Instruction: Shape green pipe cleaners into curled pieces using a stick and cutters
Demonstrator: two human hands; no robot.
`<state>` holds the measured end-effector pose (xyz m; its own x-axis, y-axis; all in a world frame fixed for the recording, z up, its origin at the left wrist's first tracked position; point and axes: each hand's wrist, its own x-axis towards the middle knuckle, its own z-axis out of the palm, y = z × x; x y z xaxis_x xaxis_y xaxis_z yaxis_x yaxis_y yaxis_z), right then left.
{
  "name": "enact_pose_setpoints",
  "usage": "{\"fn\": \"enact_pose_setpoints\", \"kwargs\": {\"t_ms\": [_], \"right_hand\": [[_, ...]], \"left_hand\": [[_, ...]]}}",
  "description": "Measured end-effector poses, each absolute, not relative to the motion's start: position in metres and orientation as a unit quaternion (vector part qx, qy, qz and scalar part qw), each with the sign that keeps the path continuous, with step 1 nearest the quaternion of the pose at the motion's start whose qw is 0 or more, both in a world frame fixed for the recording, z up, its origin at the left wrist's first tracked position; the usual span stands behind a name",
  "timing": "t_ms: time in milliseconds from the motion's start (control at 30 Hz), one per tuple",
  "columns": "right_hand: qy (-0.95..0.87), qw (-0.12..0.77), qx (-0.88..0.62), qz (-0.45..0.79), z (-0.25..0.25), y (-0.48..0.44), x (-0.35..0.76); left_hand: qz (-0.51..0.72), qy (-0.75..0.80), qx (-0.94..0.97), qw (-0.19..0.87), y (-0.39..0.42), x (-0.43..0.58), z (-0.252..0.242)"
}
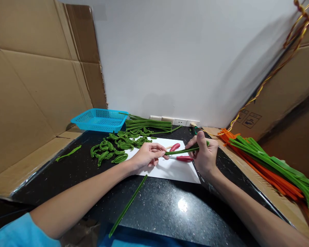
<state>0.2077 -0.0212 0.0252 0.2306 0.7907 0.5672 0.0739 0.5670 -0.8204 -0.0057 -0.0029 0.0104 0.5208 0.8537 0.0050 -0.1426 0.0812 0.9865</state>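
Note:
A green fuzzy stem [181, 151] stretches between both hands above a white sheet [175, 174]. My left hand [150, 156] pinches its left end between thumb and fingers. Around its right part the fingers of my right hand [203, 151] are closed, the thumb pointing up. Pliers with red handles [184, 158] lie on the sheet, partly hidden behind the stem and my left hand. Left of the sheet is a pile of bent green fuzzy pieces [106, 148]. One loose green stem [128, 206] lies at the dark table's front edge.
A blue basket [100, 120] stands at the back left, beside a bundle of straight green stems [149, 124]. Orange strips [270, 175] and green strips [280, 168] lie at the right. A green scrap [68, 153] is at the left. Behind are a wall and a power strip [180, 122].

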Motion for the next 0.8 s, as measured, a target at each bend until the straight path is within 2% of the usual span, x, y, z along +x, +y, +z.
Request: {"fn": "enact_pose_setpoints", "kwargs": {"t_ms": [333, 800], "right_hand": [[-0.547, 0.681, -0.379, 0.308, 0.0331, -0.0272, 0.2037], [-0.577, 0.673, -0.383, 0.259, 0.0303, -0.0277, 0.2008]], "left_hand": [[0.371, 0.316, 0.561, 0.669, -0.0044, -0.0055, 0.0120], [0.371, 0.309, 0.556, 0.677, -0.0023, -0.0067, 0.0113]]}}
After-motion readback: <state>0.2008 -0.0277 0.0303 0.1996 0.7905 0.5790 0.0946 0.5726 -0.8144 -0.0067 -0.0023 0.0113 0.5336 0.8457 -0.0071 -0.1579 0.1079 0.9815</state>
